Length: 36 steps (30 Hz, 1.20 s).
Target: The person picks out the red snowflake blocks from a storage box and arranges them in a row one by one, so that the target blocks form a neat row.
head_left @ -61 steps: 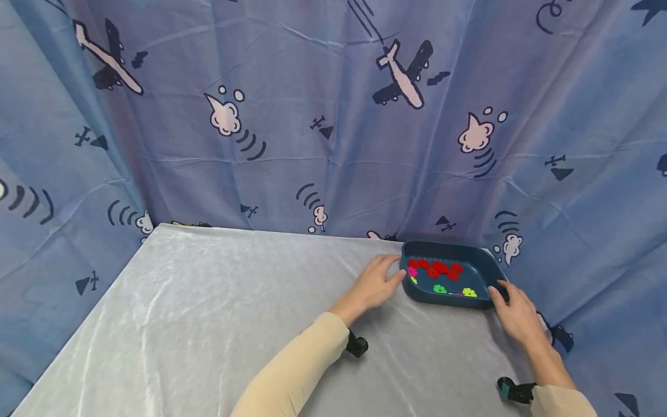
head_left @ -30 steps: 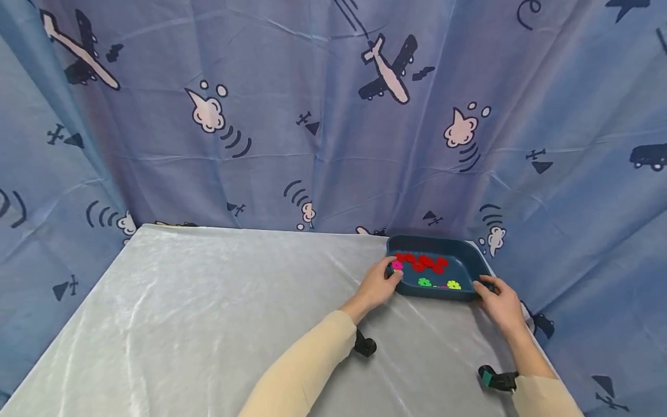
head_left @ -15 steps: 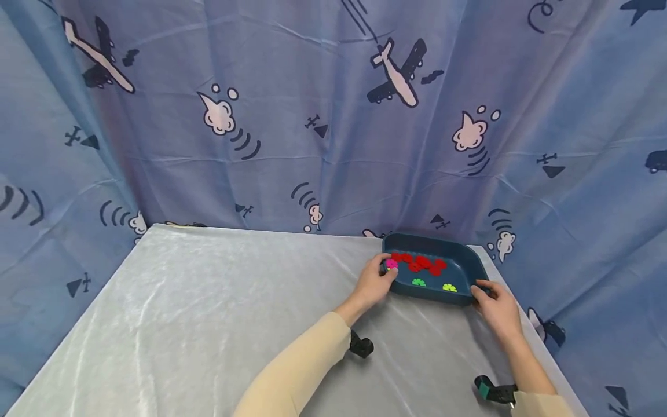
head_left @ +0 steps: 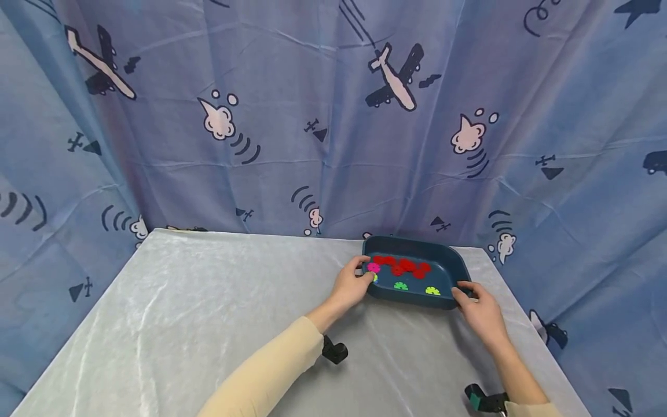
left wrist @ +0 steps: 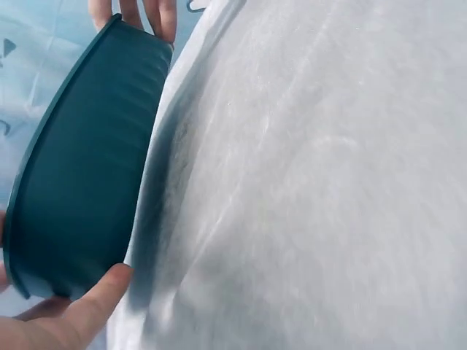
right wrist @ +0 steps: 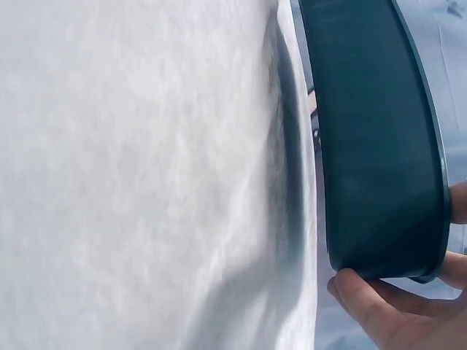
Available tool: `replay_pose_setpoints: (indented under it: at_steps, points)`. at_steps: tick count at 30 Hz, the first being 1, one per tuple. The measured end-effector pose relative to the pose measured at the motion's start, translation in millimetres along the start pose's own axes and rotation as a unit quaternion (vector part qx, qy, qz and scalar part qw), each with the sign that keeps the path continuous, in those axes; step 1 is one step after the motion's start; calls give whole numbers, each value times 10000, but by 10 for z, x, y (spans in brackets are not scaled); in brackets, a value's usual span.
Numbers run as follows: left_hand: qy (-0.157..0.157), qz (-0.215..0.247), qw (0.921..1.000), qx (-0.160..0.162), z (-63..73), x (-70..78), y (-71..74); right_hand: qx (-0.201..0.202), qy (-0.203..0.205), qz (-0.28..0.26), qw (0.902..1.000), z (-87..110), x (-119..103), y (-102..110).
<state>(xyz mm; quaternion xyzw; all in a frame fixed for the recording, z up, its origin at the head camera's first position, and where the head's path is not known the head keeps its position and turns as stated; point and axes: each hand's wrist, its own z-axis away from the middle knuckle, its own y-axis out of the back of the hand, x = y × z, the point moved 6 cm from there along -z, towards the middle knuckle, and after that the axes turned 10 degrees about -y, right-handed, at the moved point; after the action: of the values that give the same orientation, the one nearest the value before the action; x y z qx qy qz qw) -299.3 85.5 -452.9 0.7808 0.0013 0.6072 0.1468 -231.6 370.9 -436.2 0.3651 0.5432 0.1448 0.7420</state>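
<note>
A dark teal plastic tray (head_left: 411,297) with rounded corners is held between both hands near the table's back right. My left hand (head_left: 350,284) grips its left end, fingers over the rim and thumb at the lower front corner. At the right end my right hand (head_left: 480,310) grips the corner the same way. Inside lie several red flower-shaped pieces (head_left: 406,266) in a cluster, a pink one (head_left: 373,267), a green one (head_left: 400,286) and a yellow one (head_left: 432,291). Both wrist views show the tray's outer wall (left wrist: 91,146) with a thumb pressed at its lower corner and shadow on the cloth beside it.
A pale grey cloth covers the table (head_left: 234,301). Behind and at both sides hangs a blue curtain (head_left: 271,116) printed with planes and clouds. A black wrist camera (head_left: 333,350) sits under the left forearm, another black one (head_left: 484,399) by the right.
Two seconds ago the left fingers were at the tray's left edge; now they hold over its rim. Both hands have carried the tray leftward, and it has tilted slightly.
</note>
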Motion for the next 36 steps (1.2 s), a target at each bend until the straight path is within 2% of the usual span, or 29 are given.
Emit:
replay_pose_setpoints:
  at_steps: [5,11,19,26,36]
  points:
    - [34,-22,10000,52,104,60,199,-48,284,206,9994,104,-137,-73]
    - [62,79,9999,113,243,93,440,-189,484,161,9985,219,-318,-161]
    - [306,297,9990,153,472,-13,820,-545,788,-181,9952,380,-551,-337]
    - [423,359,9980,297,680,-128,1129,-841,916,-337,9917,469,-648,-559]
    - [609,448,9960,468,987,-228,1479,-1007,1140,-351,9877,540,-758,-888]
